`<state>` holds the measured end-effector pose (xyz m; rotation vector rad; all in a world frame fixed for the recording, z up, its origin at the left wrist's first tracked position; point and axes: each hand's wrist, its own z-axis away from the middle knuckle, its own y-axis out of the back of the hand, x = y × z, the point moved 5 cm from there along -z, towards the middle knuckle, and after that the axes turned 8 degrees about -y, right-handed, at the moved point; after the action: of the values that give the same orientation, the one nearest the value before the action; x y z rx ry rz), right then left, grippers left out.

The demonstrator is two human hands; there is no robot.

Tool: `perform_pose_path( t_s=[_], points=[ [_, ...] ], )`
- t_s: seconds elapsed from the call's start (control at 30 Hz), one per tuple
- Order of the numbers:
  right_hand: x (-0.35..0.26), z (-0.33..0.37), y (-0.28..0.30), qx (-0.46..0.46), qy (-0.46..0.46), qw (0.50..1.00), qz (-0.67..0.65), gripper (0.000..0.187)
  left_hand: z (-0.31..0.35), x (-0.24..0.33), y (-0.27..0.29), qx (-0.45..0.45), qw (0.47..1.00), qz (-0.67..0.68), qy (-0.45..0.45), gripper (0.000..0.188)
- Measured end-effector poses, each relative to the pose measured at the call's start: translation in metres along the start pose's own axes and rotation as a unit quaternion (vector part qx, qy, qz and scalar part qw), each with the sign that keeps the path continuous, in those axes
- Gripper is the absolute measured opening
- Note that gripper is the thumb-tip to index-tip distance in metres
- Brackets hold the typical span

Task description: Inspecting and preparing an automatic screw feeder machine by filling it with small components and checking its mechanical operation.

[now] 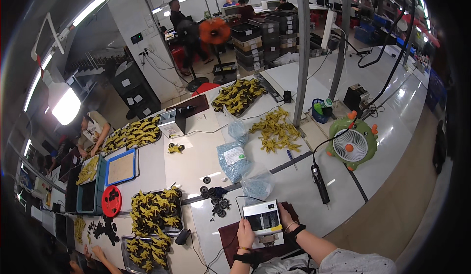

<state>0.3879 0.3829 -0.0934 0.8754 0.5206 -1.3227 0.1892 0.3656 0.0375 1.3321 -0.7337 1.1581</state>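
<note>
A white box-shaped device (262,210) with a dark recessed window and a cable at its left sits at the near edge of the table, on a dark red cloth (229,233). My left hand (246,235) grips its left side, fingers mostly hidden behind the edge. On the opposite side my right hand (285,217) holds the device's right edge. A metal piece (267,240) shows at the device's near side. Just beyond lies a clear bag of pale blue pellets (257,186). Several black wheels (219,204) lie left of the device.
Trays of yellow and black toy parts (156,210) stand at left; loose yellow parts (275,131) lie farther off. A power screwdriver (320,183) and green fan (327,146) are at right. Metal posts (302,53) rise from the table. Another person's hands (93,252) are at lower left.
</note>
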Motion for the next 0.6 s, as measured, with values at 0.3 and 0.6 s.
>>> perform_pose_path(
  t_s=[0.3, 0.6],
  points=[
    [-0.038, 0.07, 0.003, -0.039, 0.061, 0.974, -0.216, 0.04, -0.019, -0.004, 0.032, 0.025, 0.995, 0.087, -0.047, 0.037],
    [-0.064, 0.099, -0.043, -0.225, -0.126, 0.768, -0.586, 0.043, -0.049, -0.06, 0.053, 0.01, 0.956, 0.291, -0.016, 0.039]
  ],
)
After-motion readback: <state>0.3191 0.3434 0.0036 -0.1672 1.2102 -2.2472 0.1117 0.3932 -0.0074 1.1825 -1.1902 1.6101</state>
